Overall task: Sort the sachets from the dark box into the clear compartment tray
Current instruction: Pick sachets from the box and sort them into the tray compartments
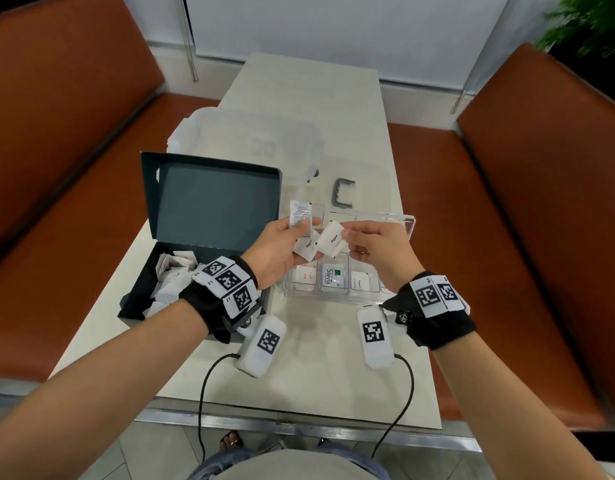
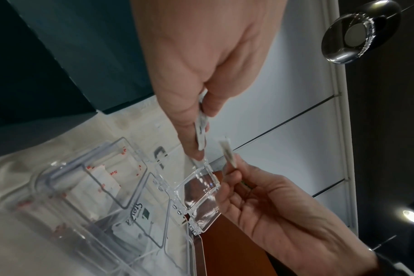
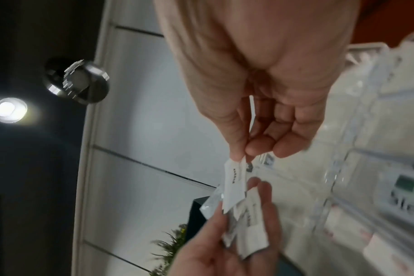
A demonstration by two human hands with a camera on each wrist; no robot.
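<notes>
Sachets lie heaped in the dark box, which sits open on the worktop just left of the clear compartment tray, its lid standing up at the far side. Your left hand hovers above the tray's left end and grips a small fan of packets: a glossy printed sachet sticking up under your thumb and a white pepper sachet lower in the curled fingers. Your right hand is above the tray's middle, thumb and forefinger pinching the corner of a second pepper sachet that overlaps the ones in your left hand; its other fingers are loosely bent. Inside the tray, the near row holds a red-printed sachet at the left, a Stevia sachet beside it, and another pepper packet to the right of that. Beyond the tray, a grey U-shaped clip rests on the worktop, and a clear plastic lid lies behind the box.
</notes>
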